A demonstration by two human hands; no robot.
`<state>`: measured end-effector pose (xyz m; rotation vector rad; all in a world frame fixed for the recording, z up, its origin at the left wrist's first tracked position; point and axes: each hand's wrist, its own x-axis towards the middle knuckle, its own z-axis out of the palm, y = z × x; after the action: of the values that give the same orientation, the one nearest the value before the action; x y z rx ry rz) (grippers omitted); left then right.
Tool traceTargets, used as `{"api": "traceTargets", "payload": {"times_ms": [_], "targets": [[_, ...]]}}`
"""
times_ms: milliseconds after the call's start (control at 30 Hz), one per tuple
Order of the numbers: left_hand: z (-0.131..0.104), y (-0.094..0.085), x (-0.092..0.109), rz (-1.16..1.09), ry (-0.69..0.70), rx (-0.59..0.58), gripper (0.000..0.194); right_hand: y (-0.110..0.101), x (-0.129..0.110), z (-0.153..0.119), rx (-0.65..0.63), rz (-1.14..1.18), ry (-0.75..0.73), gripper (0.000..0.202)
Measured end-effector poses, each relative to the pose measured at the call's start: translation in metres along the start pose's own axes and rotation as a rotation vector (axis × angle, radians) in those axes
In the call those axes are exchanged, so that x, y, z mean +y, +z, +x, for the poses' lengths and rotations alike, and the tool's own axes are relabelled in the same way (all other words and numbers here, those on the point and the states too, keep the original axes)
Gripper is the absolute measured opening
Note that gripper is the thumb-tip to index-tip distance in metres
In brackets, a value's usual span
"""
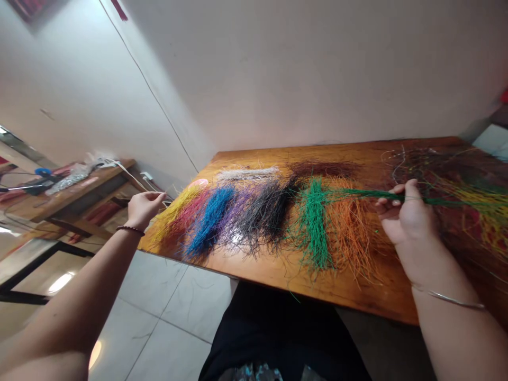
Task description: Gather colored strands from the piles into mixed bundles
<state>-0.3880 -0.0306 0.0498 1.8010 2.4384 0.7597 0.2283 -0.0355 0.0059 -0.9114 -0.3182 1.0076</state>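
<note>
My right hand (405, 214) pinches a bunch of green strands (357, 193) that stretches left across the wooden table (286, 275) toward the green pile (313, 227). Out past the table's left corner, my left hand (143, 207) hovers in the air with its fingers pinched; whether a thin strand is in them I cannot tell. Sorted piles lie in a row: yellow (177, 209), red (188, 217), blue (210, 219), purple (234, 211), black (265, 214), green, orange (353, 227). A white pile (246, 173) and a dark brown pile (323, 169) lie behind them.
A tangled heap of mixed coloured strands (460, 196) covers the table's right part. A plain wall stands behind the table. At the far left a second wooden table (79, 185) carries cables and clutter. Below lies a tiled floor (159, 317); my dark-clothed lap (278, 338) is under the front edge.
</note>
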Motion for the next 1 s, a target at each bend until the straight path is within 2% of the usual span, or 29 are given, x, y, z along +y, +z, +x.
{"api": "traceTargets", "payload": {"times_ms": [100,267,367,500,667,733,867,1000], "targets": [[0.004,0.002,-0.006,0.225,-0.044,0.123,0.055,0.000,0.000,0.000,0.011,-0.001,-0.004,0.043],[0.004,0.011,-0.010,0.435,0.247,0.234,0.052,0.000,0.001,0.001,0.004,-0.001,-0.012,0.044],[0.005,0.016,-0.011,0.456,0.297,0.264,0.049,0.000,0.001,0.001,0.006,-0.003,-0.009,0.043],[0.008,0.021,-0.010,0.446,0.331,0.241,0.050,-0.001,0.002,0.001,0.003,-0.016,-0.015,0.043],[0.007,0.019,-0.006,0.521,0.229,0.131,0.055,-0.001,0.001,0.001,0.003,-0.021,-0.006,0.042],[0.004,0.015,-0.002,0.544,0.212,0.134,0.055,-0.001,0.000,0.001,0.002,-0.017,0.007,0.043],[-0.011,0.003,0.025,0.509,0.235,0.238,0.054,-0.001,-0.003,0.002,0.021,0.023,0.027,0.043],[-0.040,-0.004,0.085,0.424,0.268,0.359,0.055,-0.003,-0.009,0.004,0.043,0.082,0.041,0.042]]}}
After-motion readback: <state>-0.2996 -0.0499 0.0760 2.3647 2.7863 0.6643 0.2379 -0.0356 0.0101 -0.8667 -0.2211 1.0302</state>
